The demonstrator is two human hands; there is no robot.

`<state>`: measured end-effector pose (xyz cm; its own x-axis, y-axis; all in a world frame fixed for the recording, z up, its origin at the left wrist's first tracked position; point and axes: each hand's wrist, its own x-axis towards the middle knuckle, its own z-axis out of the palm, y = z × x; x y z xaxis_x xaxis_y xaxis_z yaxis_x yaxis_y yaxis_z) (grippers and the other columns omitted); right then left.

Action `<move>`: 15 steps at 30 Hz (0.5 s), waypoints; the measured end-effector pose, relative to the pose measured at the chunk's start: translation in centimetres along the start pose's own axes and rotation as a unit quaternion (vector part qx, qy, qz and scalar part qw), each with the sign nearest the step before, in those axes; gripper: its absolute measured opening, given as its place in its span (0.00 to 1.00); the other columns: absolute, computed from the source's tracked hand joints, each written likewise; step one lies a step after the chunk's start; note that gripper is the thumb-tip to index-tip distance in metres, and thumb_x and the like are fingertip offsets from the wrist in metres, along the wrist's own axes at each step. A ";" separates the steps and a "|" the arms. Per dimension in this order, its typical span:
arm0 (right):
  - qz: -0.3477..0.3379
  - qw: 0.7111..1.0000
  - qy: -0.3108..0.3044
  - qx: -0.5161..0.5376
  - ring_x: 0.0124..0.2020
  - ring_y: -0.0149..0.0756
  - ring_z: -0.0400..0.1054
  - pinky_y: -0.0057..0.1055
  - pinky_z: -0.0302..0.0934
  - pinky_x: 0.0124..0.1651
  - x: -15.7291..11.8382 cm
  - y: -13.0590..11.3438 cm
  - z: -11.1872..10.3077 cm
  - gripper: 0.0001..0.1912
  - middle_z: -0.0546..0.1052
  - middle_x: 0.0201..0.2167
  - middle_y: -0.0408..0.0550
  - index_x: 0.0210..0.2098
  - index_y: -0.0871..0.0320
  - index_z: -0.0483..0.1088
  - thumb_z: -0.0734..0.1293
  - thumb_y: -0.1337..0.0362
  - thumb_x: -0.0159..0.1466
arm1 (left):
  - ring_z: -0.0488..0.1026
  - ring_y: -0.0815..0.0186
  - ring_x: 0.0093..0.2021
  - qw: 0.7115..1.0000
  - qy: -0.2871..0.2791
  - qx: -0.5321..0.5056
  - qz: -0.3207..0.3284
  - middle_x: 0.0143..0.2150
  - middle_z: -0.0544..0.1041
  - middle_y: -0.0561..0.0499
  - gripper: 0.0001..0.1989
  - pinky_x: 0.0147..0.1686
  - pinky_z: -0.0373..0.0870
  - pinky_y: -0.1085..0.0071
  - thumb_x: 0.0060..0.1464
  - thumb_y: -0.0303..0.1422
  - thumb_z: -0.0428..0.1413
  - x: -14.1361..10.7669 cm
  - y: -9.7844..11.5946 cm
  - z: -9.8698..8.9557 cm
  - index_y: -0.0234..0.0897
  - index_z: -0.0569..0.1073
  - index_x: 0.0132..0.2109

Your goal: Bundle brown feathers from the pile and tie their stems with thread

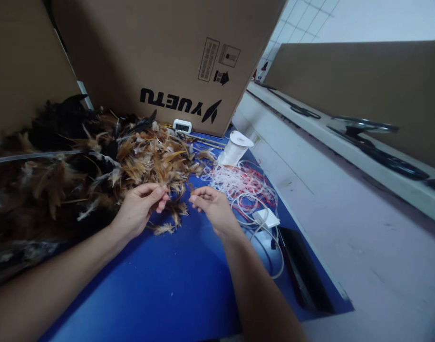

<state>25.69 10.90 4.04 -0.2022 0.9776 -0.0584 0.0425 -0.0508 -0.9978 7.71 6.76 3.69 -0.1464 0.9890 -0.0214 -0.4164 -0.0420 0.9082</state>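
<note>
A large heap of brown, orange and black feathers (149,154) covers the left and back of the blue table. My left hand (142,204) is at the heap's near right edge, thumb and forefinger pinched together; feather tufts show at its fingertips. My right hand (210,204) is a short gap to the right, its fingers also pinched, with a small brown wisp by the tips. What it grips is too small to name. A few loose feathers (163,228) lie on the table just below my left hand.
Cardboard boxes (131,47) stand behind the heap, with a small white digital display (182,126) before them. At the right are a white spool (236,148), tangled white and red strings (251,183), a white adapter (267,217) with a cable, and a black phone-like object (304,270).
</note>
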 end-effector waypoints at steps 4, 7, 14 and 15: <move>0.037 0.993 -0.014 0.113 0.24 0.29 0.69 0.25 0.57 0.26 -0.4 -0.9 0.1 0.13 0.75 0.22 0.41 0.32 0.59 0.72 0.73 0.66 0.47 | 0.66 0.76 0.20 1.000 -0.012 -0.009 -0.014 0.24 0.73 0.52 0.09 0.19 0.63 0.80 0.45 0.35 0.65 -0.1 0.0 -0.1 0.32 0.77 0.29; 0.020 0.986 -0.033 0.162 0.27 0.30 0.71 0.25 0.60 0.28 -0.8 -1.3 0.4 0.10 0.77 0.27 0.44 0.29 0.59 0.72 0.74 0.64 0.48 | 0.66 0.76 0.19 0.999 -0.024 -0.023 -0.038 0.23 0.73 0.53 0.09 0.19 0.62 0.81 0.46 0.34 0.65 -0.2 0.0 0.0 0.32 0.77 0.29; -0.084 0.985 -0.037 0.144 0.26 0.28 0.67 0.26 0.62 0.30 -1.8 -2.1 1.1 0.06 0.74 0.23 0.40 0.30 0.56 0.75 0.73 0.66 0.51 | 0.64 0.77 0.17 0.987 -0.074 -0.070 -0.126 0.20 0.72 0.54 0.10 0.18 0.61 0.82 0.44 0.35 0.65 -0.9 -0.2 0.7 0.31 0.76 0.28; -0.089 0.986 -0.037 0.135 0.26 0.28 0.67 0.27 0.62 0.30 -1.9 -2.1 1.2 0.06 0.75 0.24 0.41 0.30 0.56 0.75 0.73 0.65 0.51 | 0.65 0.78 0.17 0.984 -0.082 -0.074 -0.139 0.20 0.72 0.54 0.10 0.17 0.61 0.82 0.44 0.35 0.66 -1.0 -0.3 0.7 0.31 0.76 0.28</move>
<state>24.86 8.92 6.17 -0.2541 0.9588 0.1269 -0.2597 0.0587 -0.9639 8.61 5.90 3.77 0.1346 0.9740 -0.1821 -0.5474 0.2262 0.8057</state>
